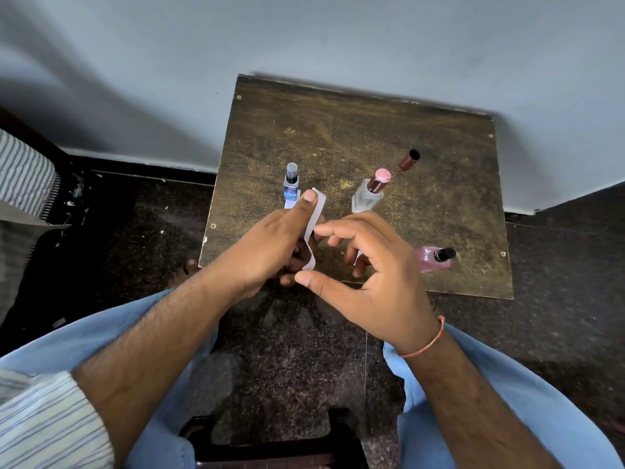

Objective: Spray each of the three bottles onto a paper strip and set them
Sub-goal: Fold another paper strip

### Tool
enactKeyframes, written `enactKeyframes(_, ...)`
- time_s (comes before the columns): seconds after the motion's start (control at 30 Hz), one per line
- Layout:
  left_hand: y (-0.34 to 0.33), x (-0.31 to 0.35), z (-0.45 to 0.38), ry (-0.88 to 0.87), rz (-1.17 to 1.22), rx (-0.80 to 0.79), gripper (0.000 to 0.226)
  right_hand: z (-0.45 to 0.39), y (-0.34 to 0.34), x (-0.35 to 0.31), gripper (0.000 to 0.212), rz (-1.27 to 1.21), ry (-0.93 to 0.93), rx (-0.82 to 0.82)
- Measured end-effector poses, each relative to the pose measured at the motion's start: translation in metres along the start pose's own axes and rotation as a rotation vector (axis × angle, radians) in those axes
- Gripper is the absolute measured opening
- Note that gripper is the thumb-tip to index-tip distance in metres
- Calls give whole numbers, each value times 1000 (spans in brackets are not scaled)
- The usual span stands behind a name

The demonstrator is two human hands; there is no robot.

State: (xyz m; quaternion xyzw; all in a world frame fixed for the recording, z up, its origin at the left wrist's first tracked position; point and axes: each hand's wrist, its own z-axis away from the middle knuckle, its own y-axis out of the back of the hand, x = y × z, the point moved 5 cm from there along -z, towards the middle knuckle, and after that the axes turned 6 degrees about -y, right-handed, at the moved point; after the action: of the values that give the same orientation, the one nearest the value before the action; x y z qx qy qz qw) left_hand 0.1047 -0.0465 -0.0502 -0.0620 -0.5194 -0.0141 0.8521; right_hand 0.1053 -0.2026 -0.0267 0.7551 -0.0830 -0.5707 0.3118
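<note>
My left hand (270, 245) holds a white paper strip (316, 214) upright, thumb pressed along it, over the near edge of a small wooden table (355, 137). My right hand (372, 265) hovers beside the strip with fingers loosely curved, its forefinger tip touching the paper; a bit of white paper shows under its fingers. A small blue-labelled bottle (291, 184) with a clear cap stands behind my left hand. A clear glass bottle (370, 192) with a pink-topped cap stands in the middle. A pink bottle (434, 258) with a black sprayer sits at the right.
A loose brown cap (409, 159) lies on its side at the back of the table. A pale wall rises behind the table. Dark speckled floor surrounds it. My knees in light blue trousers and a dark stool (270, 441) are below.
</note>
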Motion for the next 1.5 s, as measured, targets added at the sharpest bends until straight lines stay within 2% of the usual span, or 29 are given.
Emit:
enactKeyframes(0.23,-2,-3,-1,8,8,-40,75,0,2,4,33,-8,-22,42)
enactKeyframes(0.33,-2,-7,-2,27,36,-54,65,1,3,6,26,-15,-44,76)
enactKeyframes(0.57,-2,-10,-2,2,-24,-76,60,1,3,3,35,66,-6,115)
enactKeyframes(0.7,-3,-11,-2,5,-23,-106,63,0,4,6,10,90,-7,177)
enactKeyframes(0.8,-6,-6,0,-3,-66,-159,68,1,9,6,2,44,-44,243)
enactKeyframes(0.9,-11,1,4,-33,-112,-213,78,3,15,7,4,-15,-98,339)
enactKeyframes(1.07,-15,5,6,-77,-151,-246,76,5,16,12,4,-77,-153,427)
enactKeyframes(1.27,-8,0,4,-91,-150,-234,60,1,13,7,20,-46,-93,324)
enactKeyframes(1.5,-9,5,4,-188,-232,-290,60,0,15,5,18,40,-46,307)
